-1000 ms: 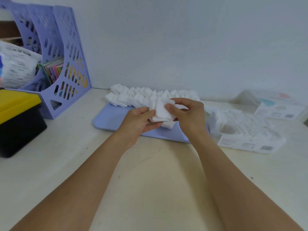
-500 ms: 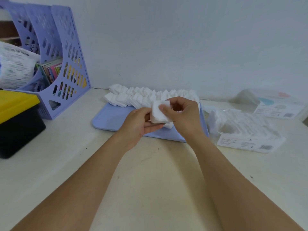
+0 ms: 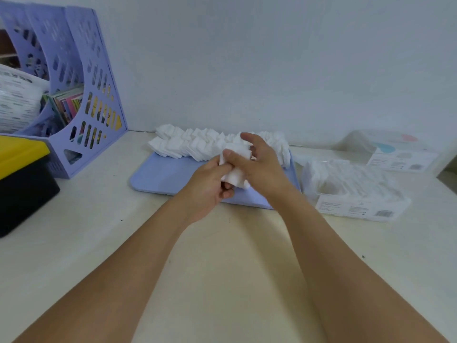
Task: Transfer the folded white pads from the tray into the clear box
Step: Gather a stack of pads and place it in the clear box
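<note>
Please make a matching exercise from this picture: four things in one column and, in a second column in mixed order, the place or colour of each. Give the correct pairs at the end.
Things:
1. tray
2. clear box
3. file rack
4. small stack of pads

Places or colours:
A. held between both hands, above the near part of the tray
B. lilac, standing at the left against the wall
C. flat and pale blue, with rows of white pads along its far side
D. on the table right of the tray, already holding pads

Pairs: 1-C, 2-D, 3-B, 4-A
</note>
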### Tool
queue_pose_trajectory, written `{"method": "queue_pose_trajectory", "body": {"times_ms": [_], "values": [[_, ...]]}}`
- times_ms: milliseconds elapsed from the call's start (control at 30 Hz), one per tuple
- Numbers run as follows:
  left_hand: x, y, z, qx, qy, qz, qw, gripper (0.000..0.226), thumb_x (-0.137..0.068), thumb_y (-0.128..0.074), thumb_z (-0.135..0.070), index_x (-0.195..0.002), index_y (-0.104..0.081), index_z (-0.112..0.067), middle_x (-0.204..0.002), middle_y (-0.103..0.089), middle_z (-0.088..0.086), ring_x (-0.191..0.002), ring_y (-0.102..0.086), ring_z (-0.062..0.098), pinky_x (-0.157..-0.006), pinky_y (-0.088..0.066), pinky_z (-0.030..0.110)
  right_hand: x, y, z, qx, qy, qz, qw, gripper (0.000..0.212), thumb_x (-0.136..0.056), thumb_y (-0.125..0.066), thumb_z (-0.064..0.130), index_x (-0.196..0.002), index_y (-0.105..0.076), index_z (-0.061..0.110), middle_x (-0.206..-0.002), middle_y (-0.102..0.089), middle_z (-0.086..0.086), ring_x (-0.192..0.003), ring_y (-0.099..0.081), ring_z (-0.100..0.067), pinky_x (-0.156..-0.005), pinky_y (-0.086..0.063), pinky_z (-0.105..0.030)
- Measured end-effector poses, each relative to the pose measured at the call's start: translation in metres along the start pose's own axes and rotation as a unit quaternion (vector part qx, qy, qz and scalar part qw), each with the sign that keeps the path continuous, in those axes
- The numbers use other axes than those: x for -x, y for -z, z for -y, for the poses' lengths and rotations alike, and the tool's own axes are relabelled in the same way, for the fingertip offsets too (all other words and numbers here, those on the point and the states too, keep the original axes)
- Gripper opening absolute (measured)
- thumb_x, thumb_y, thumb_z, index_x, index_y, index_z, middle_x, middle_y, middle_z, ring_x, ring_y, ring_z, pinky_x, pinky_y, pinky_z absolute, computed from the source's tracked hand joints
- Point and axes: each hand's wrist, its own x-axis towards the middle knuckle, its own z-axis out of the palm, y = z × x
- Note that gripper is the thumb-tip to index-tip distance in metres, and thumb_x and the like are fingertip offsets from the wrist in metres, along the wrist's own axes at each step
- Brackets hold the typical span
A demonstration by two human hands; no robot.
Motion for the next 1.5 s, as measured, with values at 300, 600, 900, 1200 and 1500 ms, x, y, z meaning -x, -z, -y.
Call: {"method": "queue_pose_trajectory", "body": {"times_ms": [300,600,900,1200,1500], "values": [[-0.003,-0.050,-0.014,-0.131,-0.003,-0.042,0.990,0.043,-0.089,-0.049,-0.028,-0.131,-0.044,-0.036,-0.115,-0.063,0.003,-0.100,-0.060,0.019,-0.083,-0.046,0.032,0.026,0.062,0.027,0.054,-0.099,0.137,0.984,0.029,-0.103,-0.053,0.034,-0.108,-0.063,0.007,-0.091,-0.069,-0.005,-0.083,-0.066,-0.017,-0.075,-0.059,-0.031],[-0.014,-0.121,0.026,-0.194,-0.187,-0.071,0.960,0.029,-0.095,-0.060,-0.026,-0.121,-0.047,-0.020,-0.092,-0.056,-0.001,-0.084,-0.056,0.013,-0.078,-0.045,0.029,0.038,0.161,0.036,0.040,-0.126,-0.034,0.991,0.032,-0.088,-0.077,0.018,-0.103,-0.067,-0.009,-0.102,-0.072,-0.018,-0.088,-0.075,-0.025,-0.067,-0.062,-0.032],[-0.005,-0.102,0.066,-0.423,-0.282,0.050,0.860,0.027,-0.098,-0.057,-0.029,-0.124,-0.051,-0.029,-0.105,-0.048,-0.034,-0.101,-0.047,-0.002,-0.083,-0.043,0.023,0.022,0.171,0.030,0.257,-0.301,0.091,0.914,0.027,-0.096,-0.067,0.029,-0.104,-0.065,0.003,-0.067,-0.070,-0.013,-0.046,-0.059,-0.014,-0.037,-0.025,-0.019],[-0.009,-0.108,0.069,-0.458,-0.325,0.112,0.820,0.036,-0.099,-0.051,-0.029,-0.135,-0.044,-0.030,-0.145,-0.040,-0.017,-0.121,-0.047,0.010,-0.098,-0.045,0.033,0.006,0.161,0.022,0.372,-0.316,0.097,0.867,0.031,-0.101,-0.054,0.020,-0.130,-0.056,0.008,-0.058,-0.044,-0.008,-0.041,-0.028,-0.015,-0.043,-0.020,-0.024],[-0.016,-0.116,0.073,-0.460,-0.277,0.111,0.836,0.044,-0.100,-0.053,-0.026,-0.142,-0.040,-0.030,-0.093,-0.053,-0.034,-0.070,-0.052,0.006,-0.065,-0.040,0.020,0.008,0.162,0.010,0.209,-0.320,0.028,0.924,0.016,-0.103,-0.050,0.003,-0.117,-0.056,0.007,-0.094,-0.064,-0.013,-0.046,-0.050,-0.011,-0.044,-0.038,-0.018]]}}
